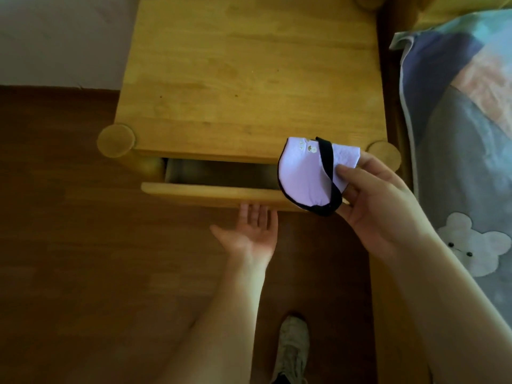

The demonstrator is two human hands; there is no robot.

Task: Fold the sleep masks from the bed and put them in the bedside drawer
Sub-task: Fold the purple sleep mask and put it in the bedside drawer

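Observation:
A folded lilac sleep mask (300, 176) with black trim and a black strap is pinched in my right hand (379, 206), held above the right end of the drawer. The wooden bedside drawer (210, 191) is pulled out partway, showing a dark gap inside. My left hand (253, 234) is palm up with its fingertips under the drawer's front edge, fingers spread. The bed (465, 151) with a patterned quilt lies at the right.
The wooden bedside table (249, 79) fills the upper middle, with round corner posts (116, 141). Dark wooden floor lies to the left and below. A foot in a light shoe (293, 347) stands on the floor at the bottom. A pale wall runs along the upper left.

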